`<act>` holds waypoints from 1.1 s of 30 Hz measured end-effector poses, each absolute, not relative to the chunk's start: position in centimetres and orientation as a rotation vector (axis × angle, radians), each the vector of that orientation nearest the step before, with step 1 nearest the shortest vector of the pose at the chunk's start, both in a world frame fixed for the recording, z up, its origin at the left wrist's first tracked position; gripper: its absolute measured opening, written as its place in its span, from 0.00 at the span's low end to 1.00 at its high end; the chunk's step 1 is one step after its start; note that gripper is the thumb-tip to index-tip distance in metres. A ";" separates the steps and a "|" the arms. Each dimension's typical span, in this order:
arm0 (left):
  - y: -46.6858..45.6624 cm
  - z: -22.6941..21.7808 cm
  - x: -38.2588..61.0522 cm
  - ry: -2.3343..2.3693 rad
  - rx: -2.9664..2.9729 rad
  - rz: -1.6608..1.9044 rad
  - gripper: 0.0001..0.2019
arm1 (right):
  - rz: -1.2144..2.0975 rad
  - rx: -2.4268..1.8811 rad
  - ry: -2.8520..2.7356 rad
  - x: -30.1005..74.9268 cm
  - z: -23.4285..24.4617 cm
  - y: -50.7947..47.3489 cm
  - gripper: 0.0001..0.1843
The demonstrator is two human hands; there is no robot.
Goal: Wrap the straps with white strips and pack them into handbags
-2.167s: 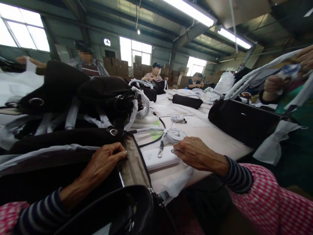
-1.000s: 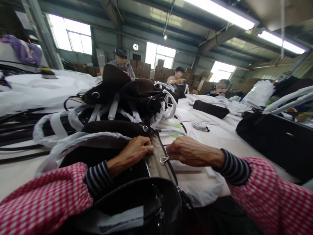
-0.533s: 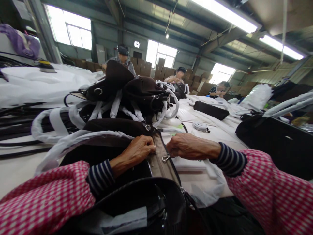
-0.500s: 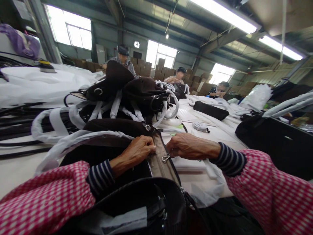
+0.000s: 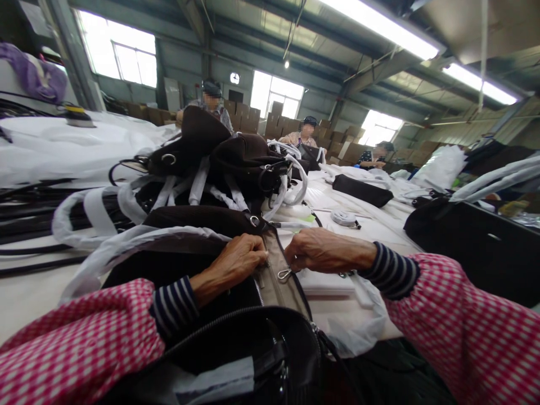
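Resting the left hand (image 5: 241, 257), bent in a pinch, at the beige lining (image 5: 279, 292) of an unzipped black bag (image 5: 228, 334), around six o'clock. Holding the right hand (image 5: 314, 247) in a near fist opposite, just above a metal hook (image 5: 284, 274). Cannot tell of anything gripped in either. Facing piled bags (image 5: 244, 154) at ten o'clock, a coiled strap (image 5: 343, 218) at three.

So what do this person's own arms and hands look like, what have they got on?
The left sleeve and right sleeve are pink-red and white check, puffy and gathered towards the wrist. Beyond them come snug striped cuffs, dark navy with pale grey bands. The left hand and right hand are bare, without gloves.
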State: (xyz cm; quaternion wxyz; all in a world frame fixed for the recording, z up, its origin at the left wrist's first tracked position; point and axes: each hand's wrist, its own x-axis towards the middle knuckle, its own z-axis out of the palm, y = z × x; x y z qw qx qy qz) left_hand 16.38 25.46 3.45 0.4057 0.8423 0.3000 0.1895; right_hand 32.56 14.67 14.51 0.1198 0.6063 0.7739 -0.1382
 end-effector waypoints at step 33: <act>25.3 3.9 16.0 0.627 2.087 0.432 0.09 | -0.341 1.729 2.305 31.9 13.8 15.8 0.08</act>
